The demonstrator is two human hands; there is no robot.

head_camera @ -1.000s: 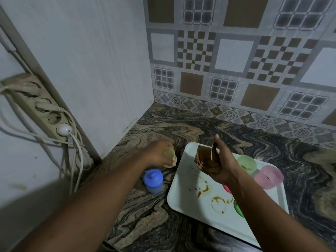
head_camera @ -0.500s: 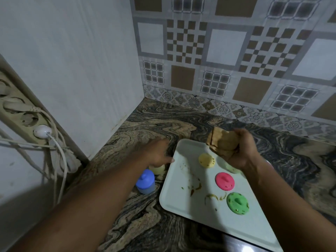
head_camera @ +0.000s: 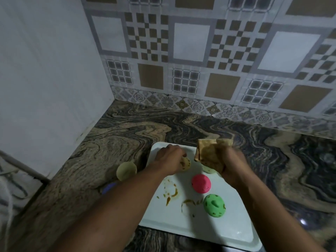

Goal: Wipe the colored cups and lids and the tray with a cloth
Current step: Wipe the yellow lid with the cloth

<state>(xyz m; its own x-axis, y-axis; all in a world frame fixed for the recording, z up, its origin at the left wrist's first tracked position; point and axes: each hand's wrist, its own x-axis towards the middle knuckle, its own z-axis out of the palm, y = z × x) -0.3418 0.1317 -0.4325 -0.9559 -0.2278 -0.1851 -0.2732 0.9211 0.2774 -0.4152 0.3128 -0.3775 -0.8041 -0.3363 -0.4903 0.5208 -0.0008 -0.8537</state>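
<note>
Up front, the left hand (head_camera: 170,157) curls its fingers over a yellow lid (head_camera: 185,163) at the far end of the white tray (head_camera: 227,231). Just beside it, the right hand (head_camera: 230,164) is clenched around a folded tan cloth (head_camera: 209,153), soft and creased, its corner sticking up and away. A pink lid (head_camera: 201,183) and a speckled green lid (head_camera: 214,205), both domed, lie on the smooth rectangular tray, whose long axis runs away rightward, brown smears near them. A pale yellow cup (head_camera: 126,170) stands on the swirled stone counter (head_camera: 118,142). No writing is legible.
</note>
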